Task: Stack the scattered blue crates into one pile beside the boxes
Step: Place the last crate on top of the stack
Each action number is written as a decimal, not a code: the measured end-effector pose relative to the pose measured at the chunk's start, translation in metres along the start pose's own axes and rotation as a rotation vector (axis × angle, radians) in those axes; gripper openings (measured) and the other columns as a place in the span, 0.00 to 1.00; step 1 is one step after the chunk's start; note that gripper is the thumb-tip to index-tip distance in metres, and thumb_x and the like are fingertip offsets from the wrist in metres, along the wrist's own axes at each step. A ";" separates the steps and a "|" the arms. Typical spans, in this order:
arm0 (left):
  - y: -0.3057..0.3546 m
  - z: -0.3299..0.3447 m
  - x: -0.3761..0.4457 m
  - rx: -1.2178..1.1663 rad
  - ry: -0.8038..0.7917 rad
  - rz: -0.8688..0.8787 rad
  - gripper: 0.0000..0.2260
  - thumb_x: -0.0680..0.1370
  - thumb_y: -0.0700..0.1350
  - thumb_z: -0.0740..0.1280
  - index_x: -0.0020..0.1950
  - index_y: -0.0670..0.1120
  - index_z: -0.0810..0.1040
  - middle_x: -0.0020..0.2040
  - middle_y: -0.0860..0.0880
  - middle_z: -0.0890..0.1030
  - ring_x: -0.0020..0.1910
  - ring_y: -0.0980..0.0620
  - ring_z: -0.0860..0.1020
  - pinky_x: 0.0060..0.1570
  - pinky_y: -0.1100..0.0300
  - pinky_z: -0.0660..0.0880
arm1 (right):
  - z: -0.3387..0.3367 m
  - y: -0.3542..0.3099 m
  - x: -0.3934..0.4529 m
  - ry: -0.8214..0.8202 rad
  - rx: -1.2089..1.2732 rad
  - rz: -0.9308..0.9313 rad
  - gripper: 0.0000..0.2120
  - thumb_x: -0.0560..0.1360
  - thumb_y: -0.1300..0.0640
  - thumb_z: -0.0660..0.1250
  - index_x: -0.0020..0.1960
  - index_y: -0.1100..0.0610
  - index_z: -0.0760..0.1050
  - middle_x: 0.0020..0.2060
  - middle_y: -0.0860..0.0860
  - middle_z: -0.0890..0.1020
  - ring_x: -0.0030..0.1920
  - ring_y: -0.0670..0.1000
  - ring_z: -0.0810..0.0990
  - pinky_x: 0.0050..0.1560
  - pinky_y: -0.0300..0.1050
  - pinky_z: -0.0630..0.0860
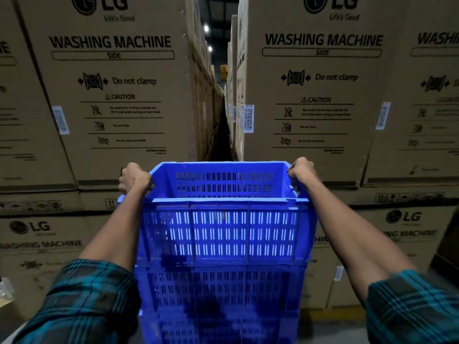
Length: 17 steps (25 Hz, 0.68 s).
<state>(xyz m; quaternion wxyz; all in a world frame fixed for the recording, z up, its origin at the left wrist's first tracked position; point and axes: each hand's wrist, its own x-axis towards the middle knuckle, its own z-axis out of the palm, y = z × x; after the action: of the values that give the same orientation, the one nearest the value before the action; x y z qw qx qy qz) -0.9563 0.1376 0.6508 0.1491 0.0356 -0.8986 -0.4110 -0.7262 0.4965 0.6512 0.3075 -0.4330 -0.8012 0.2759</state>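
The top blue crate (221,219) sits on a pile of blue crates (218,301) right in front of the washing machine boxes (119,95), centred on the dark gap (221,125) between the two tall stacks. The left hand (134,178) is curled over the crate's left rim and the right hand (301,171) over its right rim, each gripping an upper edge; the fingertips fold down behind the rim and cannot be seen. Whether the top crate is fully seated on the one below or held slightly above it is hard to judge, since the seam lies in shadow. The lower crates are dim and cut off by the bottom edge of the view, so their number cannot be counted and the floor under them is hidden. Both plaid sleeves (82,301) run out of the picture at the lower corners. Behind the crate, the boxes are cropped at the top and sides, their small caution print is too blurred to read, and the gap fades into darkness with only two lights (206,28) showing
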 end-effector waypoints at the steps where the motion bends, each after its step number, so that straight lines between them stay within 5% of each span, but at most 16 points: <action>1: 0.001 0.001 -0.001 -0.012 0.006 0.004 0.08 0.75 0.37 0.71 0.53 0.38 0.82 0.54 0.39 0.83 0.55 0.37 0.81 0.46 0.50 0.75 | -0.001 -0.001 -0.002 0.011 0.020 -0.001 0.07 0.71 0.67 0.66 0.43 0.59 0.80 0.53 0.59 0.79 0.45 0.59 0.82 0.47 0.54 0.83; 6: 0.000 -0.001 0.000 -0.078 0.006 0.014 0.07 0.74 0.37 0.71 0.51 0.41 0.84 0.53 0.38 0.83 0.54 0.38 0.81 0.48 0.51 0.76 | -0.010 -0.003 -0.007 -0.011 0.066 -0.006 0.10 0.75 0.68 0.65 0.43 0.55 0.81 0.57 0.59 0.80 0.46 0.56 0.83 0.36 0.42 0.77; 11: -0.007 -0.011 -0.005 0.133 -0.125 0.102 0.11 0.70 0.40 0.75 0.51 0.40 0.82 0.53 0.38 0.82 0.53 0.38 0.81 0.54 0.47 0.78 | -0.017 -0.005 -0.025 -0.127 -0.068 -0.023 0.09 0.73 0.65 0.65 0.51 0.57 0.79 0.53 0.59 0.81 0.49 0.57 0.83 0.53 0.51 0.81; 17: -0.022 -0.023 -0.039 0.096 0.039 0.284 0.11 0.78 0.47 0.67 0.52 0.41 0.83 0.49 0.37 0.83 0.52 0.36 0.80 0.60 0.44 0.70 | -0.028 -0.010 -0.083 0.028 -0.210 -0.071 0.14 0.74 0.54 0.69 0.58 0.56 0.78 0.56 0.57 0.82 0.57 0.60 0.80 0.58 0.56 0.76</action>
<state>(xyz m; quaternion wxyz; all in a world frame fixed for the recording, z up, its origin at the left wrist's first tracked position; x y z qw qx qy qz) -0.9140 0.1136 0.6397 0.2216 -0.0769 -0.9101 -0.3417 -0.6749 0.4248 0.6556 0.2811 -0.4381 -0.8361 0.1731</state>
